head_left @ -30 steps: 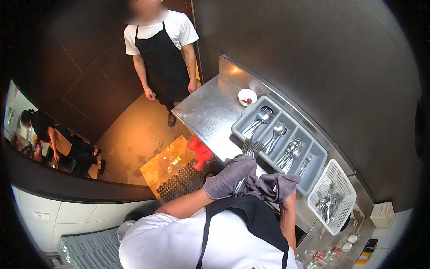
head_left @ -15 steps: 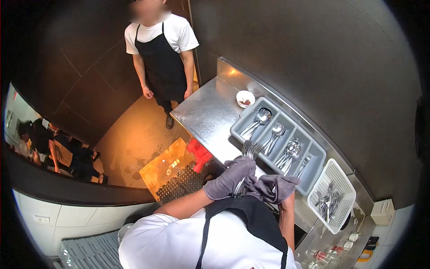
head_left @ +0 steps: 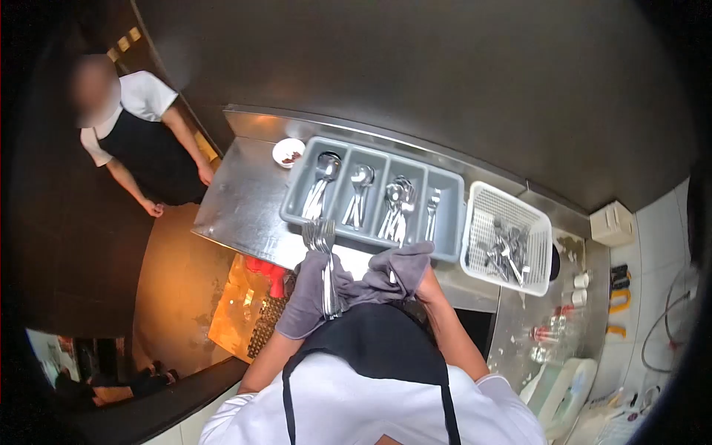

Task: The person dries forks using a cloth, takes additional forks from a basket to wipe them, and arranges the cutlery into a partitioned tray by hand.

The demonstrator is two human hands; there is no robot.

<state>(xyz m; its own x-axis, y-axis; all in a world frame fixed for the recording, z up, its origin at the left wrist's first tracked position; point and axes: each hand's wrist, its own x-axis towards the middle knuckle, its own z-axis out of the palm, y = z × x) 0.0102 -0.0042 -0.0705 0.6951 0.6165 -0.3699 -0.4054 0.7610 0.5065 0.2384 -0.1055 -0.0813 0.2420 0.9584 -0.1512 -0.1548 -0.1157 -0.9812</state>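
Note:
A purple-grey cloth (head_left: 371,285) covers both of my hands. Under its left part, my left hand (head_left: 305,297) is wrapped round a bundle of forks (head_left: 326,259), tines pointing away from me. My right hand (head_left: 406,273) is closed on the cloth's right part, and its fingers are hidden. Just beyond my hands lies a grey cutlery tray (head_left: 343,152) with four compartments, holding spoons (head_left: 360,185) and a fork (head_left: 432,215) at the right. To its right, a white perforated basket (head_left: 475,222) holds jumbled cutlery (head_left: 508,252).
A small white bowl (head_left: 288,153) with reddish bits sits left of the tray on the steel counter (head_left: 241,193). A person in a black apron (head_left: 148,156) stands at the left. Glass items (head_left: 545,334) and a white box (head_left: 612,224) are at the right.
The view has turned, so the tray, basket and person appear further left. The cloth is opened more around the forks, and more of their handles shows.

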